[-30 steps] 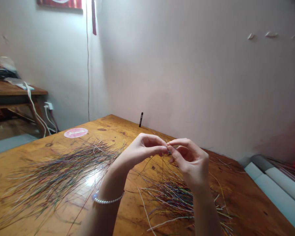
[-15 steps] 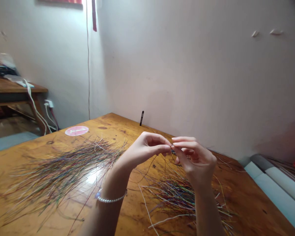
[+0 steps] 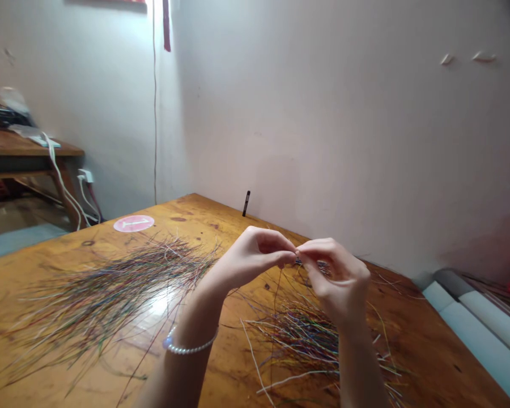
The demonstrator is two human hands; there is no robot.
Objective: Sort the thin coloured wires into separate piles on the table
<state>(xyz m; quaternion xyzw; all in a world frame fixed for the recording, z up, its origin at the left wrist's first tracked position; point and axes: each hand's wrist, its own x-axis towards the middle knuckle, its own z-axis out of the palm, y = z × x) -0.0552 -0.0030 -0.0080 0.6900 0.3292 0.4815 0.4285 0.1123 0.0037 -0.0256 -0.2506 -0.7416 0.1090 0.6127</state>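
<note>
Above the table (image 3: 408, 345), the left fingers (image 3: 280, 259) and right fingers (image 3: 318, 247) are closed, pinching a thin wire end (image 3: 298, 260) at their tips; this fine step seems to need steady holding. Loose coloured wires (image 3: 110, 297) lie below.

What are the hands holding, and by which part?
The left hand and right hand pinch a small dark wire strand between thumbs and fingertips, close together. Fingers hide the grip, so which part of it cannot be told.
</note>
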